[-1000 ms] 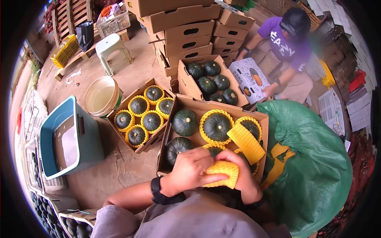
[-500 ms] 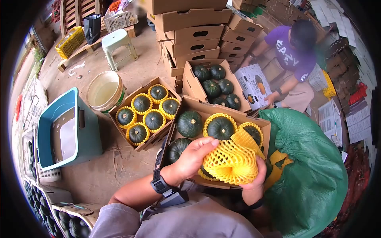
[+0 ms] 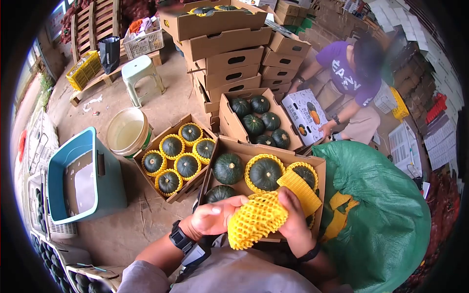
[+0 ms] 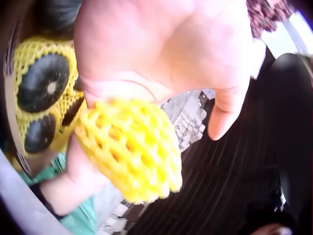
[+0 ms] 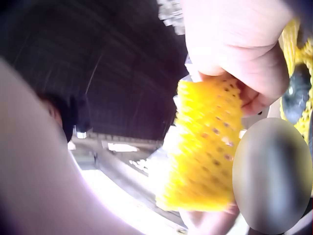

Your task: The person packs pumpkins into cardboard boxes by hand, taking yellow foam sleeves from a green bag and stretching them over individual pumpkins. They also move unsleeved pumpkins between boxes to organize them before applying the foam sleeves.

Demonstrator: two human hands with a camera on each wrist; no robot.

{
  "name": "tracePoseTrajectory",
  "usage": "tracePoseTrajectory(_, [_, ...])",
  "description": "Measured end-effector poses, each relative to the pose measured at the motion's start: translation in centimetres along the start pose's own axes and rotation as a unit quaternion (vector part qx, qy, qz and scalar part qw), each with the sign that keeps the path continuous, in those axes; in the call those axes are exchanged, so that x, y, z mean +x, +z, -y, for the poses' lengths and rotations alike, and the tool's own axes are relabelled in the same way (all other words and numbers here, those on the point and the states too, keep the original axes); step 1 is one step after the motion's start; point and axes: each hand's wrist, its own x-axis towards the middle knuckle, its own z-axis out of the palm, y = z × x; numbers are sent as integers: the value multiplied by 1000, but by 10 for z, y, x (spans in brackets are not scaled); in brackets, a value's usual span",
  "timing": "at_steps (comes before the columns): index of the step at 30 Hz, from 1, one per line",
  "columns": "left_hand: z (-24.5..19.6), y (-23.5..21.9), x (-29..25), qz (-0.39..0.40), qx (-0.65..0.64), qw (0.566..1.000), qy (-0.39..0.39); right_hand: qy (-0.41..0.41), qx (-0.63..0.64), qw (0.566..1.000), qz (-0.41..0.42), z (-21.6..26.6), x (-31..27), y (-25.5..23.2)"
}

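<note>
A yellow foam net sleeve [image 3: 259,219] is held in front of the body, spread wide and with its mesh opened out. My right hand [image 3: 295,224] grips its right end, and the right wrist view shows fingers curled at the edge of the mesh [image 5: 203,147]. At its left end is my left hand [image 3: 213,217], palm up, thumb held apart from the net; the net hides its fingertips in the left wrist view. Just beyond lies a cardboard box [image 3: 318,168] with bare dark green pumpkins [image 3: 228,168], netted pumpkins [image 3: 264,174] and a flat bundle of net sleeves [image 3: 303,193].
Left stand a box of netted pumpkins [image 3: 172,146], a bucket [image 3: 128,132] and a blue tub [image 3: 110,180]. A green sack [image 3: 376,215] bulges at right. Behind are a box of bare pumpkins [image 3: 254,124], stacked cartons [image 3: 229,46] and a seated person [image 3: 349,73] holding a printed box [image 3: 305,115].
The net sleeve has gone from folded in both hands to stretched open, then turned and shifted slightly left and down. My left hand has loosened from its grip. The head view has tilted up.
</note>
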Motion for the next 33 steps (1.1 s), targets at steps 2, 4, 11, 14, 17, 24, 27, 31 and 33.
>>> tracePoseTrajectory(2, [-8, -8, 5, -71, 345, 935, 43, 93, 93, 982, -134, 13, 7, 10])
tracePoseTrajectory(4, [-45, 7, 14, -310, 717, 624, -22, 6, -132, 991, -8, -12, 3, -3])
tracePoseTrajectory(11, [-89, -39, 98, -293, 880, 345, -142, 224, 95, 970, 4, -86, 113, -15])
tracePoseTrajectory(14, [-96, -7, 71, -293, 848, 441, -6, 147, 124, 981, -26, -62, 69, 5])
tracePoseTrajectory(17, [-72, 1, 39, -215, 674, 704, 56, -172, -308, 935, 45, -39, 38, 5])
tracePoseTrajectory(24, [-28, -32, 34, -212, 230, 943, 112, -87, -256, 957, -102, -25, 40, -13])
tracePoseTrajectory(27, [-12, -17, 45, -240, 270, 917, 169, 69, 71, 991, -95, -8, 34, 8])
tracePoseTrajectory(31, [-17, -18, 47, -190, 357, 912, 70, -146, -67, 986, -52, 7, 20, 19])
tracePoseTrajectory(33, [-17, -5, 43, -167, 332, 926, 67, -239, -223, 930, -165, 0, 25, 9])
